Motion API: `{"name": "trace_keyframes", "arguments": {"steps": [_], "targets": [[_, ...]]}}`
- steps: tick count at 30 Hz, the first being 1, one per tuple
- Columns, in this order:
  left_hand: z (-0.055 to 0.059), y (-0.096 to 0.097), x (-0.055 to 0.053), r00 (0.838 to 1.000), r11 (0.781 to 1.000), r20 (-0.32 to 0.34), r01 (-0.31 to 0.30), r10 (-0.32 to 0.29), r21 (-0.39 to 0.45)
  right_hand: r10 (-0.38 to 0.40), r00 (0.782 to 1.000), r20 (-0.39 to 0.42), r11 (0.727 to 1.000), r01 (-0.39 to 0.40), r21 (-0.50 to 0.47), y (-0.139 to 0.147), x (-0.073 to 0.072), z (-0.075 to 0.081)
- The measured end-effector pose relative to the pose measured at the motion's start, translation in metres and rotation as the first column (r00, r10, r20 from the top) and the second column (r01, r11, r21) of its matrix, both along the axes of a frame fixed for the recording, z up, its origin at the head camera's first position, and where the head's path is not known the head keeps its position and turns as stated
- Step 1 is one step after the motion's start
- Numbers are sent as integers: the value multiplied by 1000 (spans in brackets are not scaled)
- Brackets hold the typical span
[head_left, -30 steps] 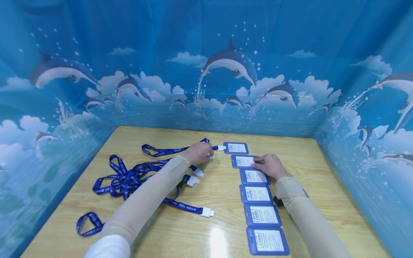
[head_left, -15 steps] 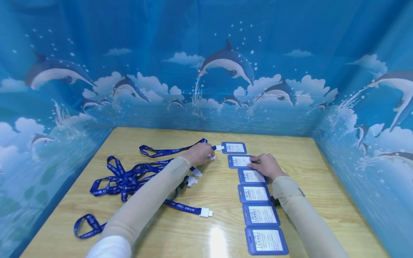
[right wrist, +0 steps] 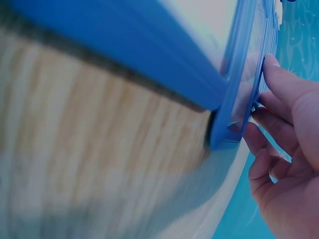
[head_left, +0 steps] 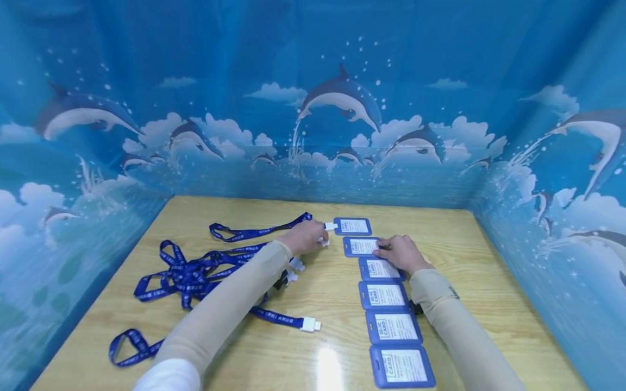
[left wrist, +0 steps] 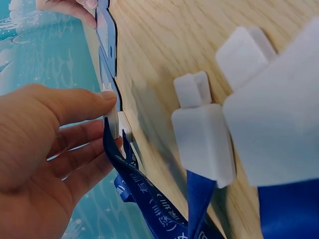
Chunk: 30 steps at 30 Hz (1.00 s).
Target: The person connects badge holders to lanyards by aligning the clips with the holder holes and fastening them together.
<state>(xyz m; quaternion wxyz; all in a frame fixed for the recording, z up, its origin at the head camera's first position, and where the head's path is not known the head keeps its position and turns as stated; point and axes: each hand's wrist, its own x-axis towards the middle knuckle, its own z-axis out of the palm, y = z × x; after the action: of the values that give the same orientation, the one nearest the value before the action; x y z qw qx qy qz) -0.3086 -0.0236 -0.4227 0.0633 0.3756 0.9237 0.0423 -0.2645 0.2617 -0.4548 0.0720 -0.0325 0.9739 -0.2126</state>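
Observation:
My left hand (head_left: 304, 237) pinches the white plastic clip (left wrist: 110, 117) of a blue lanyard (left wrist: 149, 191) between thumb and fingers. The clip's tip points right, toward the column of badge holders. With thumb and fingertips, my right hand (head_left: 402, 253) holds the right edge of the second badge holder (head_left: 361, 246) from the back, a blue frame around a white card. A small gap lies between that holder's slotted end and the left hand's clip. Just behind, the farthest badge holder (head_left: 352, 226) has a white lanyard clip (head_left: 330, 226) at its slot.
Several more blue badge holders (head_left: 393, 327) run in a column toward the front of the wooden table (head_left: 342, 304). At left lies a tangle of blue lanyards (head_left: 188, 277); one loose white clip (head_left: 310, 325) points right. A dolphin-print curtain (head_left: 313, 179) surrounds the table.
The second badge holder has slid slightly left in my right hand's grip. My left hand has come a little to the right with the clip, narrowing the gap.

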Motion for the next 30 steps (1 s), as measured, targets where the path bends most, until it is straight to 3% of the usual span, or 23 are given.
{"name": "trace_keyframes", "arguments": {"steps": [14,22,30], "targets": [[-7,9,0,999,999,-27,43,-43,25,13,1000,-20,1000,-13,16,-2,0,-2],[-10,10,-2,998,999,-52,36,-34,30,6,1000,-18,1000,-6,25,-8,1,0],[-14,12,-3,999,999,-33,43,-42,26,9,1000,-19,1000,-9,28,-15,2,0]]}}
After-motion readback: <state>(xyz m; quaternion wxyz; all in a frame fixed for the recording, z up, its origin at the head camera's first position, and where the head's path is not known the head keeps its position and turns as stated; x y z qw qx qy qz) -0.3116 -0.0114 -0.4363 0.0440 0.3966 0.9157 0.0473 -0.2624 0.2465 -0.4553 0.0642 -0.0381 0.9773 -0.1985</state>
